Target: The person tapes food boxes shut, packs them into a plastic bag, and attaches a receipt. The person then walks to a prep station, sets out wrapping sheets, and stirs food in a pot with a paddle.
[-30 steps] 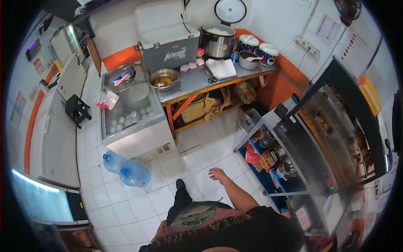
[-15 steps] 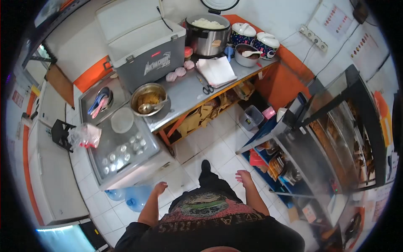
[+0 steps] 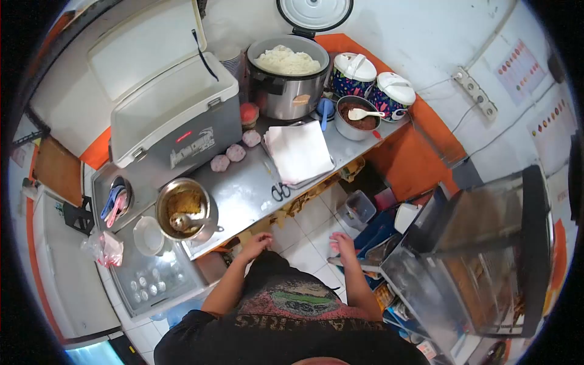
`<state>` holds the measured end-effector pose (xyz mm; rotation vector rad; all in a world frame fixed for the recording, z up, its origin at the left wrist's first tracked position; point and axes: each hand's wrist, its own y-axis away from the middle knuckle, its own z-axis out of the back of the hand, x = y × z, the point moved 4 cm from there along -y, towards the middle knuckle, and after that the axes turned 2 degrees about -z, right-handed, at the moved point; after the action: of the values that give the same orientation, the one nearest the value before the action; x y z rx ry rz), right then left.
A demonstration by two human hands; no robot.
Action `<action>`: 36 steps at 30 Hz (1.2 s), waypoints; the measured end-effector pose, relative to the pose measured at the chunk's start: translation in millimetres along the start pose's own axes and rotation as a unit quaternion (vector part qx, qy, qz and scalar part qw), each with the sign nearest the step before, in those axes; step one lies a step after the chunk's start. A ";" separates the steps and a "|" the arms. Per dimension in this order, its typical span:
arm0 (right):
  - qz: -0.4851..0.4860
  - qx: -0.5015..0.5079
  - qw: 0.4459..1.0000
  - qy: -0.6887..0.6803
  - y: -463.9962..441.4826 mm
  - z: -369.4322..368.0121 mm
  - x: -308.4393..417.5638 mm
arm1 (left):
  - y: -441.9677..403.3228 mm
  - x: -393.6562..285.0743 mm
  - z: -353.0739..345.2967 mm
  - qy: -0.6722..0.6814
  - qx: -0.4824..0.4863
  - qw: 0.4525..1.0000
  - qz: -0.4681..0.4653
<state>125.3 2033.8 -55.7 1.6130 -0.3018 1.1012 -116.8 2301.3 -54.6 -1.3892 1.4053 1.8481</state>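
My left hand [image 3: 257, 244] hangs just off the front edge of the metal counter [image 3: 234, 201], its fingers loosely bent and apart, with nothing in it. Level with it on the other side, my right hand [image 3: 342, 244] hangs over the tiled floor with fingers apart, also holding nothing. On the counter, nearest my left hand, lie scissors [image 3: 280, 192] and a stack of white paper sheets [image 3: 300, 152]. A steel pot [image 3: 210, 210] with brown-yellow food and a ladle [image 3: 180, 222] stands farther left.
Behind are an open grey cooler box [image 3: 207, 137], an open rice cooker [image 3: 286, 97] full of rice, a pot of dark red food [image 3: 353, 131] and two patterned containers [image 3: 392, 100]. A glass display case [image 3: 438, 274] stands at right, a chest freezer [image 3: 176, 289] at left.
I have moved forward, so the counter and its things are nearer. Both hands have come up closer to the counter, still without holding anything.
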 end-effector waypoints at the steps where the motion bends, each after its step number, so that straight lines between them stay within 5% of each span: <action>1: 0.019 0.025 0.999 -0.020 -10.8 -11.7 25.5 | -15.1 -16.6 3.5 0.035 -0.013 0.999 0.006; 7: 0.070 0.016 0.997 -0.023 -87.7 -34.6 140.3 | -140.3 -97.6 40.6 0.077 -0.102 0.987 -0.099; 10: 0.122 -0.004 0.991 -0.054 -131.7 -37.8 251.0 | -191.7 -132.4 58.6 0.058 -0.129 0.984 -0.110; 15: 0.452 -0.056 0.890 -0.009 -122.4 -62.8 528.5 | -258.1 -161.0 67.1 0.010 -0.164 0.979 -0.119; 16: 0.410 -0.045 0.911 0.012 -144.1 -54.3 575.5 | -260.7 -164.0 67.5 0.011 -0.167 0.980 -0.113; 17: 0.515 -0.082 0.852 0.049 -136.9 -67.0 639.0 | -263.4 -171.3 68.0 0.008 -0.172 0.979 -0.108; 21: 0.682 -0.066 0.712 0.154 -217.4 -91.3 870.5 | -276.8 -164.6 65.3 0.017 -0.258 0.960 -0.110; 23: 0.699 -0.222 0.608 0.305 -287.5 -112.6 975.3 | -266.7 -150.0 64.1 0.042 -0.345 0.932 -0.098; 25: 0.611 -0.175 0.718 0.283 -351.8 -134.7 1026.7 | -247.6 -149.0 55.8 0.089 -0.420 0.901 -0.061; 28: 0.542 -0.030 0.811 0.218 -389.6 -170.9 1035.1 | -219.0 -132.6 34.3 0.133 -0.517 0.846 -0.017; 30: 0.545 0.032 0.818 0.181 -396.2 -185.4 1021.5 | -212.4 -135.1 14.9 0.151 -0.571 0.807 0.018; 35: 0.565 0.071 0.806 0.163 -424.0 -184.2 1028.0 | -239.6 -163.8 -20.1 0.047 -0.581 0.812 0.035; 36: 0.567 0.071 0.803 0.171 -451.3 -181.1 1045.6 | -249.9 -181.4 -20.7 -0.131 -0.579 0.805 0.006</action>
<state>904.3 2708.1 462.2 1.2477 -1.0371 2.3277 164.9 2420.7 -8.0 -1.4262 -0.0112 2.9202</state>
